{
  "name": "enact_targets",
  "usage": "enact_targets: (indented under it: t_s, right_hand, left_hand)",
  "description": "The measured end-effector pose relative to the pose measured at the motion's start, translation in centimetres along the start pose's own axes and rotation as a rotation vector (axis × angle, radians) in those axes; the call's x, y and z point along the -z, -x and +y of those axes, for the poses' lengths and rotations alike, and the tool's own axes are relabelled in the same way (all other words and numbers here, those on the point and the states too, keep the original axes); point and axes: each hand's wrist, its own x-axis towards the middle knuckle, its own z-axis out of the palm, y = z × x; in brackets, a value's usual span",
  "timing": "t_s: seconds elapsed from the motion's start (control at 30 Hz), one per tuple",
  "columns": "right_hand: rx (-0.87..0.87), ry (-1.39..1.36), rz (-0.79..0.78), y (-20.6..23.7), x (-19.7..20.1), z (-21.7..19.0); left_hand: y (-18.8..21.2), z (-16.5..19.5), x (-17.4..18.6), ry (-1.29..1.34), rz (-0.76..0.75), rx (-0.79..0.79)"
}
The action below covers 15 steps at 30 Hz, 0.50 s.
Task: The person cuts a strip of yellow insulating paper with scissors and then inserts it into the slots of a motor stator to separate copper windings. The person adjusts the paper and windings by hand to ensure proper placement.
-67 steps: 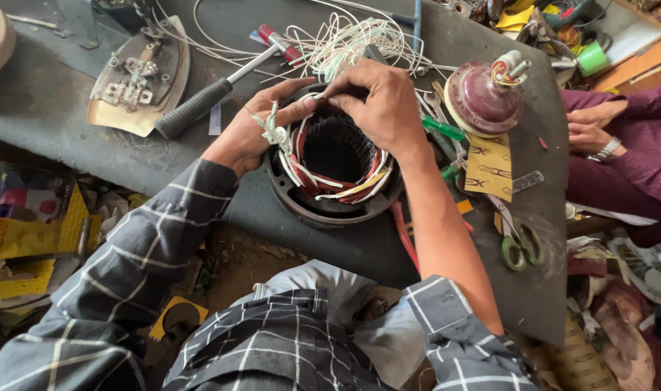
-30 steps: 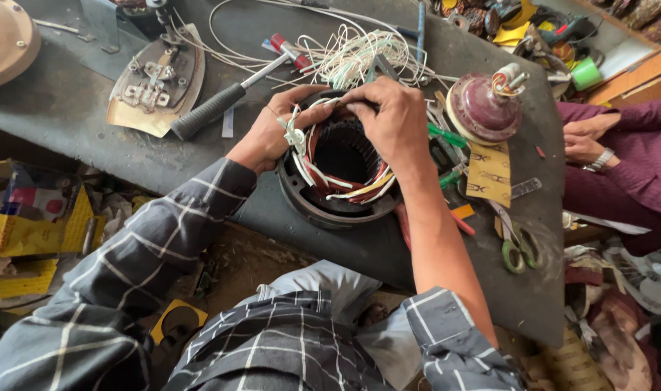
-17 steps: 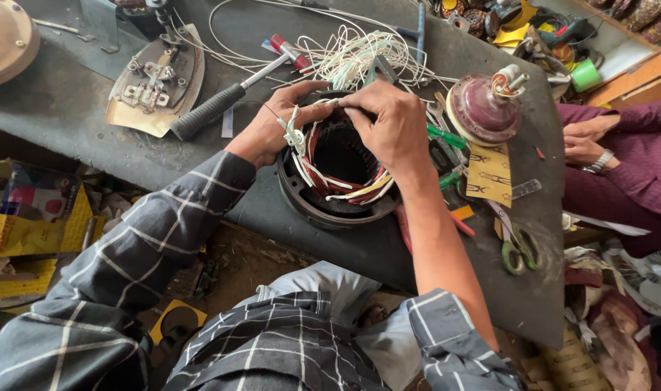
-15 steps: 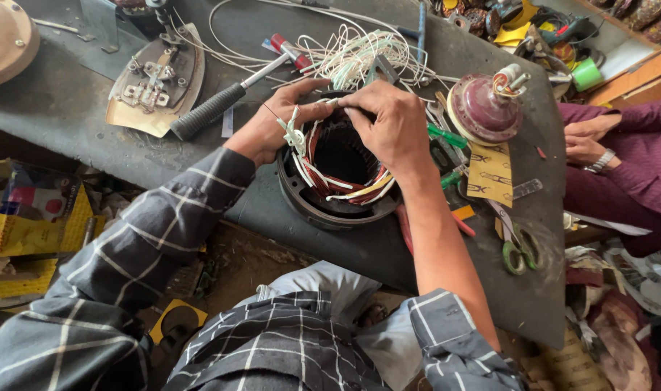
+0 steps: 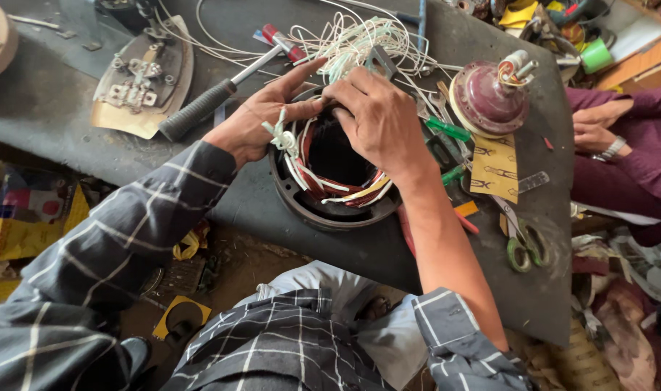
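Note:
A round motor stator (image 5: 323,210) with red copper windings and white ties lies on the dark workbench (image 5: 388,253). My left hand (image 5: 261,119) rests on its left rim, fingers pinching the winding at the top edge. My right hand (image 5: 377,119) lies over the upper right of the ring, fingertips pressed onto the same winding beside the left fingers. A bundle of white and pale green wires (image 5: 352,40) trails away from the stator toward the back.
A hammer (image 5: 214,90) lies left of the stator, beside an iron soleplate (image 5: 146,83). A maroon rotor cap (image 5: 489,98), yellow sandpaper (image 5: 495,170), green screwdrivers (image 5: 450,130) and scissors (image 5: 526,246) sit to the right. Another person's hands (image 5: 598,127) rest at the right edge.
Both hands stayed on the stator's top rim. The fingers shifted slightly along the winding, and the view drifted a little.

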Motion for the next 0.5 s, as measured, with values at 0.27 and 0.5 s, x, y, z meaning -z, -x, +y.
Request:
enact_targets:
  t_s: [0.27,0.5]
  right_hand:
    - [-0.01,-0.068,0.023,1.1,-1.2,2.9]
    - [0.02,-0.172,0.04,3.5,-2.4,6.3]
  left_hand:
    - [-0.7,-0.4,0.1,-0.011,-0.018,0.053]
    - [-3.3,-0.3,0.4,-0.365,-0.199,0.105]
